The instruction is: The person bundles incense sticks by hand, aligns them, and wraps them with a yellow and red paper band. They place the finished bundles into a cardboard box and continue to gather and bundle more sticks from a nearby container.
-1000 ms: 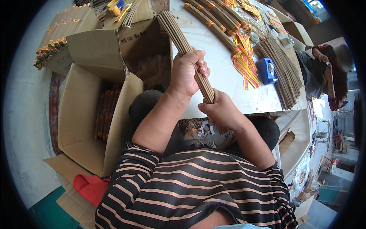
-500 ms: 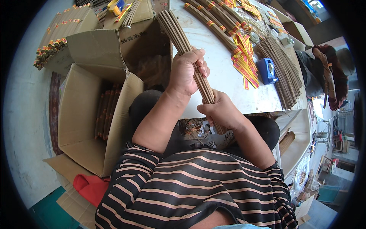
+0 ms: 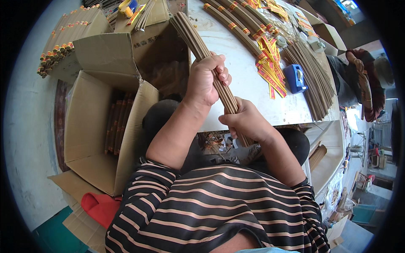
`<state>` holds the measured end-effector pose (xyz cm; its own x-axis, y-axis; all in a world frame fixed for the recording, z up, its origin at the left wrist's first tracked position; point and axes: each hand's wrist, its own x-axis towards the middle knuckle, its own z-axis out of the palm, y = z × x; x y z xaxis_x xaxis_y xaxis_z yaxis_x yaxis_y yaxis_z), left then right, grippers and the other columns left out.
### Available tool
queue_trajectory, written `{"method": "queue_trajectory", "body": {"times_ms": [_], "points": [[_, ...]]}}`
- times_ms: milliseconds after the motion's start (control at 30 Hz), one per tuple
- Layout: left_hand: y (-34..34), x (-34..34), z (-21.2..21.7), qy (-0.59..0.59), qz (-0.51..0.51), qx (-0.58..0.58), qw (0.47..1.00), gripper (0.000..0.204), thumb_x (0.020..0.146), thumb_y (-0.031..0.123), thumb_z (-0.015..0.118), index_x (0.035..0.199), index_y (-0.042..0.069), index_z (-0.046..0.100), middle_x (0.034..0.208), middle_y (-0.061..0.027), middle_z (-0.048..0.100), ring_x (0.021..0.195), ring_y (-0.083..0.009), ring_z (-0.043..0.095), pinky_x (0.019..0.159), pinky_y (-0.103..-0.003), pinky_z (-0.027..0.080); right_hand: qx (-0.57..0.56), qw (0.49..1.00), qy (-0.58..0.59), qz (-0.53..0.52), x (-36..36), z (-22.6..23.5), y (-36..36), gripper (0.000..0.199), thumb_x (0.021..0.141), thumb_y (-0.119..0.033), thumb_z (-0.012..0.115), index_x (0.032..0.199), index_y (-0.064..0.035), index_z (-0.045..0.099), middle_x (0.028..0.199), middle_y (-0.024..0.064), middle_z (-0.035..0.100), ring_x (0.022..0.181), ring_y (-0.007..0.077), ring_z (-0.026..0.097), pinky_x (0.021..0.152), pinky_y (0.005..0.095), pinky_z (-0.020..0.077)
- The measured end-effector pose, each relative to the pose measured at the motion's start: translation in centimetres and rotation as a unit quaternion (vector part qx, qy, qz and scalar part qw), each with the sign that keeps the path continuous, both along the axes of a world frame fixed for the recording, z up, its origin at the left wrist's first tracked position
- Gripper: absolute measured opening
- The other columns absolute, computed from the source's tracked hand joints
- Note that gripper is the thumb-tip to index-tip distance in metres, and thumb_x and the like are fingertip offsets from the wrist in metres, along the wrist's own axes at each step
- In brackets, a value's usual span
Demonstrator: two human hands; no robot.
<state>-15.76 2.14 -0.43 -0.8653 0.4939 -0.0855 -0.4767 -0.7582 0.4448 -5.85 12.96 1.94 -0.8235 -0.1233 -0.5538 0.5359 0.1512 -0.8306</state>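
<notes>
White table (image 3: 249,84) fills the upper centre of the frame, edge running down toward the right. Open cardboard box (image 3: 90,139) sits at the left, with a row of brown stick bundles (image 3: 118,124) lying inside it. More boxed sticks (image 3: 63,40) are stacked at the upper left. Loose fan of thin sticks (image 3: 310,71) lies on the table at the upper right, and banded bundles (image 3: 236,21) run along the top centre. Yellow-red paper strips (image 3: 270,63) are spread beside them, touching. Blue tape dispenser (image 3: 295,78) sits just beside the loose fan.

Bundle of thin brown sticks (image 3: 198,42) runs diagonally from top centre down to mid frame, above the table edge. Left hand (image 3: 206,80) is wrapped fully closed around its middle, fingers curled over. Right hand (image 3: 247,122) is clenched around the lower end, near the lap; the very tip is hidden.

Judgement: the bundle looks light, stiff as a whole, but the single sticks are thin, brittle and prone to sliding out. Best held as now, a full-fist wrap at the middle plus the lower end, squeezing evenly, not bending.
</notes>
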Motion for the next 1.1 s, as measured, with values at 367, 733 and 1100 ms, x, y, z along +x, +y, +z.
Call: {"method": "queue_trajectory", "body": {"times_ms": [367, 733, 1100], "points": [[0.8, 0.5, -0.2, 0.001, 0.048, -0.121, 0.991, 0.022, 0.081, 0.010, 0.062, 0.065, 0.012, 0.047, 0.056, -0.0005, 0.049, 0.050, -0.0127, 0.050, 0.051, -0.029, 0.043, 0.322, 0.936, 0.142, 0.018, -0.1, -1.9, -0.1, 0.023, 0.079, -0.015, 0.062, 0.082, 0.0021, 0.047, 0.060, 0.0121, 0.054, 0.052, 0.0199, 0.056, 0.049, 0.0337, 0.0445], [0.1, 0.3, 0.2, -0.004, -0.006, 0.009, 1.000, 0.018, 0.077, 0.005, 0.057, 0.067, 0.011, 0.043, 0.055, 0.0010, 0.042, 0.044, -0.0114, 0.043, 0.043, -0.026, 0.037, -0.038, 0.999, 0.003, -0.006, -0.5, -0.3, 0.5, 0.017, 0.073, -0.005, 0.065, 0.078, -0.0018, 0.049, 0.058, 0.0046, 0.054, 0.040, 0.0101, 0.049, 0.037, 0.0215, 0.0412], [0.8, 0.3, 0.4, -0.021, 0.046, -0.032, 0.998, 0.018, 0.078, 0.007, 0.060, 0.067, 0.011, 0.046, 0.058, 0.0010, 0.046, 0.047, -0.0105, 0.044, 0.046, -0.026, 0.038, 0.135, 0.987, 0.090, -0.011, -0.1, -0.7, 0.0, 0.013, 0.077, -0.007, 0.061, 0.078, -0.0014, 0.050, 0.057, 0.0055, 0.054, 0.041, 0.0135, 0.052, 0.039, 0.0234, 0.0408]]}}
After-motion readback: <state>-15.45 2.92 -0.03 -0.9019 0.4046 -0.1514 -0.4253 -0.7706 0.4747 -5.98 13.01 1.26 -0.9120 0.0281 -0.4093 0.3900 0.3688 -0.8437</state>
